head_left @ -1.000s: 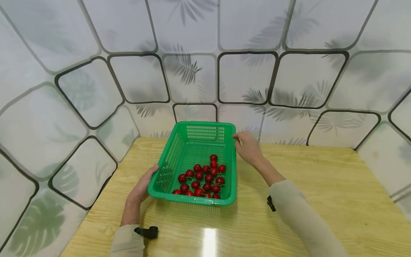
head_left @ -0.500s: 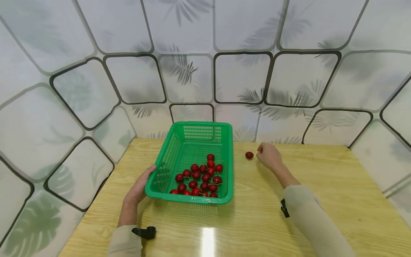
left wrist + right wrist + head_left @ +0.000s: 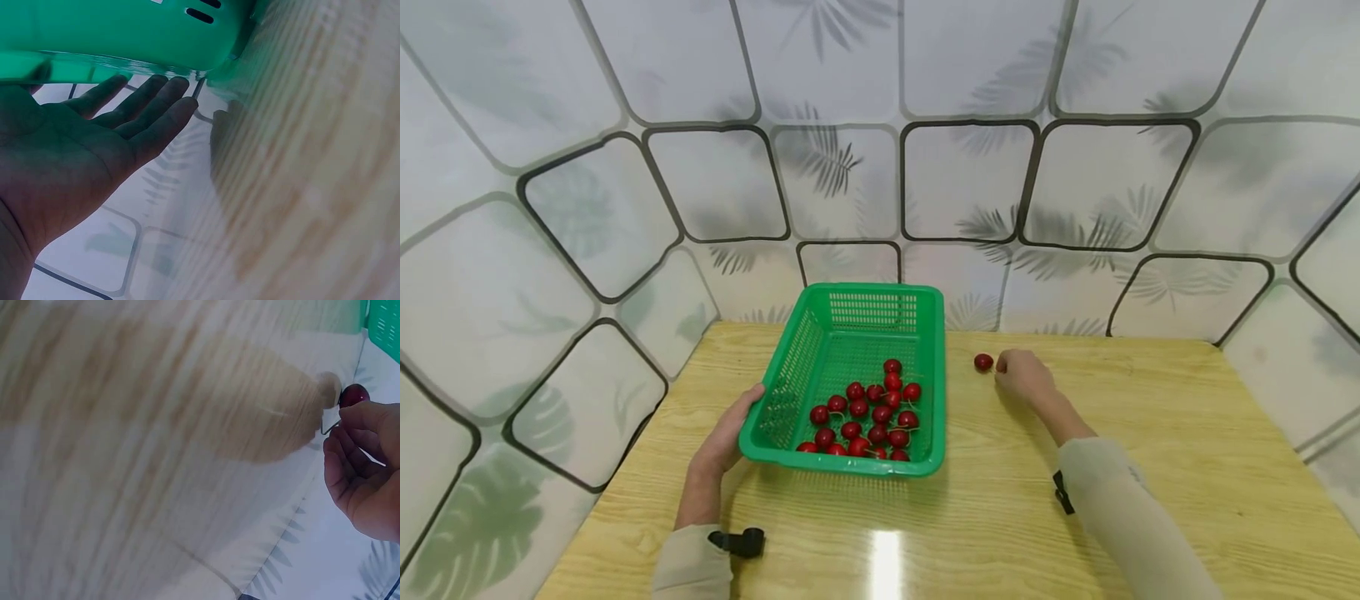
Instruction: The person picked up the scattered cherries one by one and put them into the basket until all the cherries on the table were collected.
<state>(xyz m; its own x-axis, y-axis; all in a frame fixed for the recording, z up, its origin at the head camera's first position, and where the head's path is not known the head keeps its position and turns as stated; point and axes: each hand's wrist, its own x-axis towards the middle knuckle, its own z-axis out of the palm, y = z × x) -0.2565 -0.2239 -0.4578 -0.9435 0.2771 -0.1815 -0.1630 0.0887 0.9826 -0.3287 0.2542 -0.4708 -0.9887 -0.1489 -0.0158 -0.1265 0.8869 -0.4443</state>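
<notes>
A green plastic basket (image 3: pixel 842 461) holds several red cherries (image 3: pixel 859 408), bunched toward its near right part. My left hand (image 3: pixel 724 433) grips the basket's left rim with the thumb over it; in the left wrist view the fingers (image 3: pixel 156 119) lie fairly straight beneath the rim. To the right of the basket, one cherry (image 3: pixel 983 362) lies on the table. My right hand (image 3: pixel 1028 379) is beside it, its thumb and finger pinching at the thin stem (image 3: pixel 330 428) in the right wrist view. The fingertips are partly hidden from the head camera.
The pale wooden table (image 3: pixel 1075 400) carries all of this. A wall covering (image 3: pixel 970 183) with leaf prints and dark outlines stands behind the table and at its sides. Light glares off the table (image 3: pixel 886 567) near the front.
From the basket's right rim, my right hand has moved right to the single cherry, which came into view, then shifted slightly down and closer to it. The left hand stays on the basket.
</notes>
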